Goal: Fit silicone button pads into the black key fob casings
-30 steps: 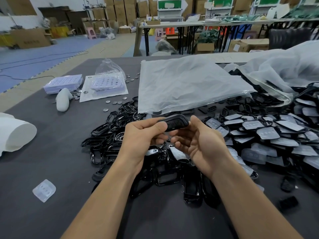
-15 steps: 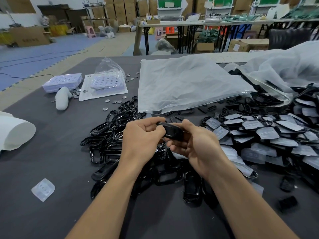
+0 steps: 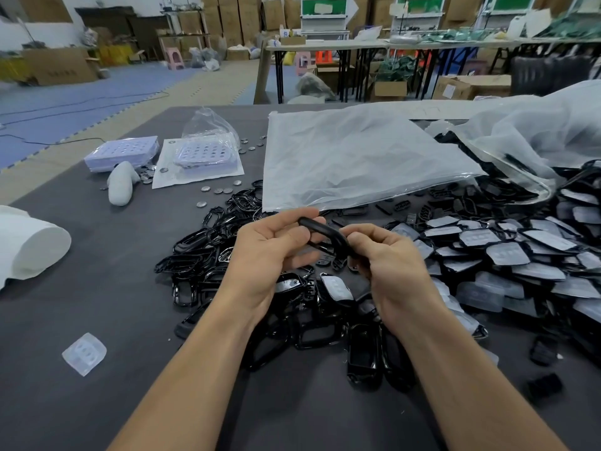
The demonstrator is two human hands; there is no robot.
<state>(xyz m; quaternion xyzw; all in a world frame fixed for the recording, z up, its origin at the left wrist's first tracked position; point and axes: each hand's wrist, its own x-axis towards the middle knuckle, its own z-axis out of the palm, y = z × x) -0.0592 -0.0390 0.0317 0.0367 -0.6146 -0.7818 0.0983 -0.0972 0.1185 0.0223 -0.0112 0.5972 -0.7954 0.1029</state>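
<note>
Both hands hold one black casing (image 3: pixel 325 232) above the pile: left hand (image 3: pixel 270 252) fingers pinch its far end, right hand (image 3: pixel 387 258) fingers curl round the near end.

A dark grey table (image 3: pixel 97 304) carries a sprawling heap of black key fob casings (image 3: pixel 201 255) at its middle, running into a heap of translucent silicone button pads (image 3: pixel 507 255) on the right. One stray silicone pad (image 3: pixel 84 353) lies apart at the near left. A flat clear plastic bag (image 3: pixel 351 157) overlaps the casings' far edge. Farther left sit a stack of blister trays (image 3: pixel 122 153), scattered coin cells (image 3: pixel 221 190) and, at the edge, a white roll (image 3: pixel 32 245)
</note>
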